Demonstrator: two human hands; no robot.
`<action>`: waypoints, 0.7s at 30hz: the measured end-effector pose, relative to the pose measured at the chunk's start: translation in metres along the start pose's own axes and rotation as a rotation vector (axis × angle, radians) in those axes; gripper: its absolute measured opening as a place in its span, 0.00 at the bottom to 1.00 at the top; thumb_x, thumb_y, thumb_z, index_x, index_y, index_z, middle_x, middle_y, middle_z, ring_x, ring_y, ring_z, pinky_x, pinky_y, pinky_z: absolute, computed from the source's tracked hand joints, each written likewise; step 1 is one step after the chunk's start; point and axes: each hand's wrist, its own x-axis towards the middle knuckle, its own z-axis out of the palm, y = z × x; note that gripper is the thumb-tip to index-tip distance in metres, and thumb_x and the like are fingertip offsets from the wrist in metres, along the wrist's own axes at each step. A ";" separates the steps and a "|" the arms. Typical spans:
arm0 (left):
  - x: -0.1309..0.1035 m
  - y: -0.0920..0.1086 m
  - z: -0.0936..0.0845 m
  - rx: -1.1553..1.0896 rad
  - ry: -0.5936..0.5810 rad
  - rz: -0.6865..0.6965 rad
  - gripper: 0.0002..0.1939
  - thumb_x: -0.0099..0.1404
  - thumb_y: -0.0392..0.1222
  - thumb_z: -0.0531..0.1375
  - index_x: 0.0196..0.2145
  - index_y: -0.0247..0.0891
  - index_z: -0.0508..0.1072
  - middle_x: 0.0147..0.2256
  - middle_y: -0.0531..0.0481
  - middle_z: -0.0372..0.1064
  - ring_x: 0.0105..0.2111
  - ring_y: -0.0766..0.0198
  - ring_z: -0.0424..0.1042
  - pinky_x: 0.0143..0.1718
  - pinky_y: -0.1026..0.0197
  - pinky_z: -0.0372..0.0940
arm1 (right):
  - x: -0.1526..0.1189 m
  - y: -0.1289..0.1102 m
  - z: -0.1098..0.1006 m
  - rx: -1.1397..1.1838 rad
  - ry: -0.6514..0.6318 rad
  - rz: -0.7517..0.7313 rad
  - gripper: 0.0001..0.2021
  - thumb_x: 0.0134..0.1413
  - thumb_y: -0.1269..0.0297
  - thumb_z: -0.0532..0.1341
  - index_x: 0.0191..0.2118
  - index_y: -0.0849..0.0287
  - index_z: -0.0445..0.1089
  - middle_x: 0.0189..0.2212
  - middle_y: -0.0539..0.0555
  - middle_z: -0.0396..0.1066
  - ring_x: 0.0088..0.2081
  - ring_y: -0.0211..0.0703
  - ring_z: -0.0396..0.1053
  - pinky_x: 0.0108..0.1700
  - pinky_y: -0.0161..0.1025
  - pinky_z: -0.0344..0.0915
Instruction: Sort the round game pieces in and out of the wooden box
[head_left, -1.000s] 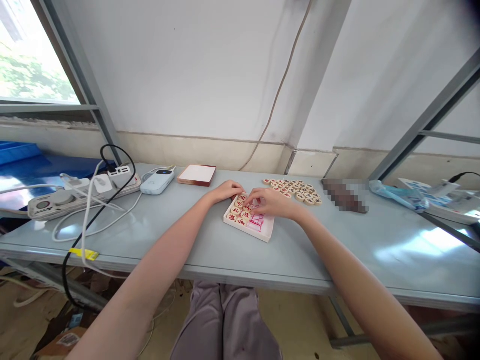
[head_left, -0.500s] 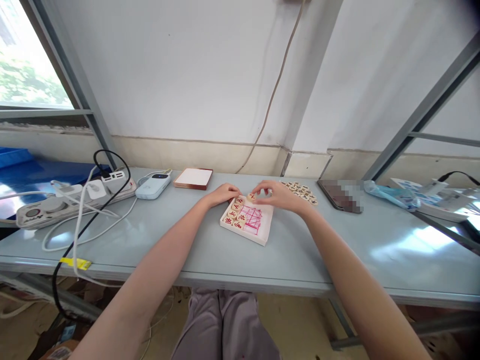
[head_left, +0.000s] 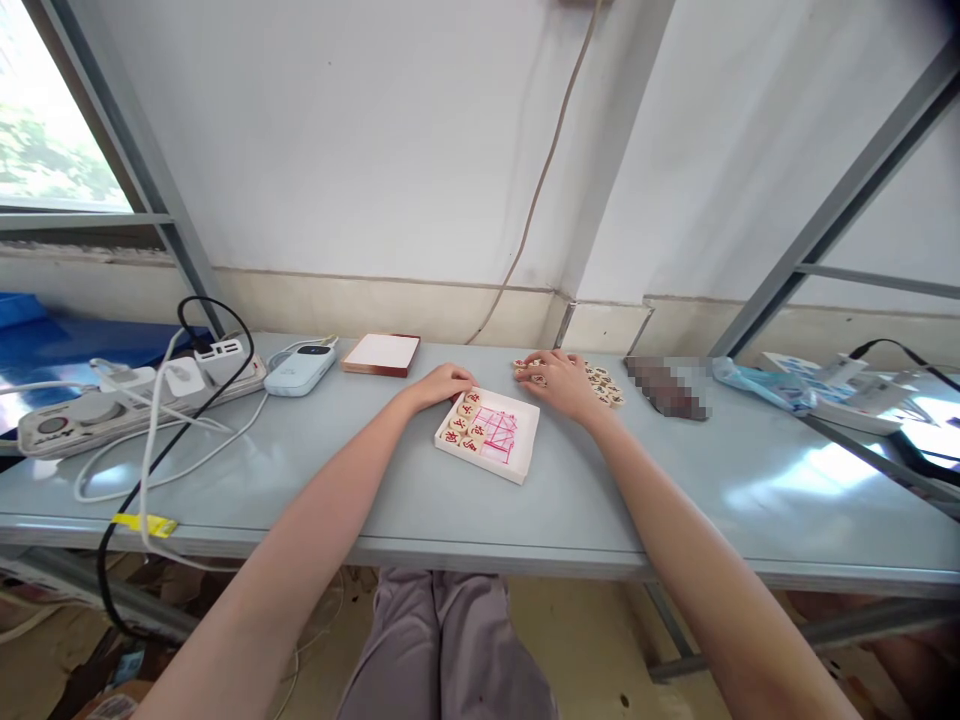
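A shallow white box [head_left: 517, 468] lies on the table, pink lines drawn on its bottom. Several round pieces with red characters [head_left: 466, 410] fill its left side. My left hand [head_left: 444, 384] rests at the box's upper left corner, fingers curled together against the edge; whether they pinch it is hard to see. My right hand [head_left: 556, 380] lies over the left part of a pile of round pieces [head_left: 604, 388] behind and right of the box. Its fingers are spread over the pieces, palm down.
A flat box lid [head_left: 381, 354] lies behind my left hand. At the left are a light blue device [head_left: 300, 370], a power strip [head_left: 67, 428] and loose cables. A blurred dark object [head_left: 671, 386] and a plastic bag [head_left: 765, 386] are on the right.
My right hand has moved right, from above the box, where it held a round piece, to the pile. That piece is no longer between its fingers. The view has shifted slightly.
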 end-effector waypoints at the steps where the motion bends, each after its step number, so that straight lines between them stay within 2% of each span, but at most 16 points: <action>1: 0.000 0.000 0.000 -0.001 0.000 0.000 0.14 0.51 0.41 0.54 0.30 0.31 0.75 0.25 0.50 0.68 0.23 0.68 0.62 0.25 0.67 0.56 | 0.000 -0.001 -0.002 -0.001 0.006 -0.014 0.16 0.58 0.57 0.49 0.39 0.49 0.73 0.47 0.54 0.66 0.46 0.50 0.59 0.45 0.48 0.49; 7: -0.001 0.001 0.000 0.022 -0.012 0.021 0.14 0.51 0.41 0.53 0.30 0.31 0.75 0.25 0.49 0.68 0.25 0.67 0.63 0.25 0.67 0.57 | -0.001 -0.002 -0.005 -0.047 0.056 0.043 0.19 0.59 0.55 0.46 0.41 0.49 0.73 0.46 0.54 0.67 0.45 0.50 0.59 0.47 0.51 0.47; 12: -0.001 0.001 0.000 0.020 -0.012 0.025 0.14 0.51 0.40 0.53 0.30 0.31 0.75 0.25 0.49 0.68 0.24 0.68 0.62 0.25 0.67 0.57 | -0.003 0.002 -0.002 -0.036 -0.022 0.036 0.18 0.59 0.52 0.46 0.43 0.44 0.72 0.48 0.51 0.66 0.48 0.52 0.58 0.49 0.54 0.46; 15: -0.001 0.001 0.000 0.012 -0.006 0.027 0.14 0.51 0.40 0.54 0.29 0.31 0.75 0.25 0.49 0.68 0.24 0.68 0.62 0.25 0.67 0.57 | -0.002 0.002 -0.003 -0.026 -0.037 0.049 0.18 0.59 0.53 0.47 0.44 0.44 0.72 0.49 0.52 0.66 0.49 0.53 0.58 0.50 0.56 0.46; 17: -0.001 0.000 0.000 0.010 -0.005 0.030 0.14 0.51 0.41 0.54 0.30 0.31 0.75 0.25 0.49 0.69 0.24 0.68 0.63 0.25 0.67 0.57 | -0.002 0.001 -0.009 0.030 -0.032 0.069 0.18 0.58 0.53 0.47 0.43 0.45 0.72 0.49 0.52 0.66 0.49 0.53 0.58 0.50 0.56 0.48; 19: -0.001 0.001 0.000 0.011 -0.009 0.030 0.14 0.52 0.41 0.54 0.30 0.31 0.75 0.26 0.49 0.69 0.25 0.67 0.64 0.26 0.67 0.57 | -0.002 -0.005 -0.021 0.168 -0.048 0.064 0.17 0.57 0.54 0.48 0.42 0.47 0.72 0.47 0.53 0.67 0.48 0.51 0.60 0.48 0.51 0.53; 21: -0.001 0.001 0.000 0.021 -0.013 0.034 0.14 0.52 0.41 0.54 0.29 0.31 0.75 0.25 0.49 0.69 0.25 0.67 0.64 0.26 0.67 0.57 | -0.004 -0.018 -0.034 0.358 -0.132 -0.002 0.16 0.55 0.55 0.51 0.43 0.49 0.72 0.44 0.53 0.68 0.44 0.47 0.63 0.44 0.44 0.58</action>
